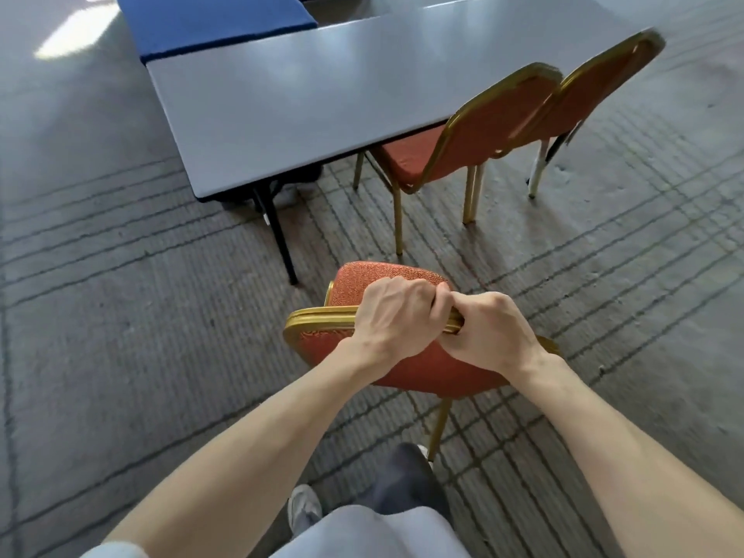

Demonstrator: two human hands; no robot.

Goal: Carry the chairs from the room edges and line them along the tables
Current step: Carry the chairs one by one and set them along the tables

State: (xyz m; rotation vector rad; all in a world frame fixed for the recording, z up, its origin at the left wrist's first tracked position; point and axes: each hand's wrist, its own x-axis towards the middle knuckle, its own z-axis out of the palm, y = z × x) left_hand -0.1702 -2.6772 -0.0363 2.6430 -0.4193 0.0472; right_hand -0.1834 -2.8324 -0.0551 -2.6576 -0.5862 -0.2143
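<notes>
While both hands grip its gold rail, the padded chair (386,283) tilts.

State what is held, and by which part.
The left hand and right hand both grip the red chair by its backrest's gold top rail.

The person wears a pale top (362,533). The left sleeve (116,551) is short and pale too, and only its edge shows. Both arms are bare all the way down to the left hand (396,316) and the right hand (493,336). The trousers (402,483) are dark grey. The near shoe (304,507) looks white and grey. Of the far shoe (423,451) only a small white tip shows.
</notes>
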